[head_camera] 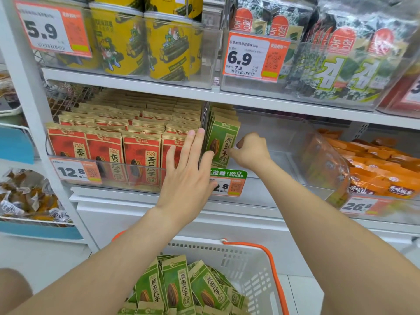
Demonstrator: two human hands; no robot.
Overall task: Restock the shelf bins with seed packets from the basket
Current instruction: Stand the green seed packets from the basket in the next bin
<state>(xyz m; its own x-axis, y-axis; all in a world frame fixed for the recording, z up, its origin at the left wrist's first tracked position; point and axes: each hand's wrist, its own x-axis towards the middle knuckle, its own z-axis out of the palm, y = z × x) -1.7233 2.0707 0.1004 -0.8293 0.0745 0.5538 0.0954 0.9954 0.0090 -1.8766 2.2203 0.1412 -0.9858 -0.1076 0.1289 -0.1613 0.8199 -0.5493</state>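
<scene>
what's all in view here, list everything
shelf green packets: short row, green, left end of middle bin
red packets: many, red, bin at left
basket green packets: pile, green, in basket
basket: one, white with orange handle, below shelf
cans: several, yellow, top left
seaweed packs: several, dark green, top right
orange packs: many, orange, bin at right
price tags: several, orange-white, bin fronts
left hand: one, fingers straight, at divider between red and green bins
right hand: one, curled, gripping front shelf green packet

The left hand (186, 176) and right hand (252, 153) are bare, forearms (127, 242) uncovered, fingernails (191, 132) short.
</scene>
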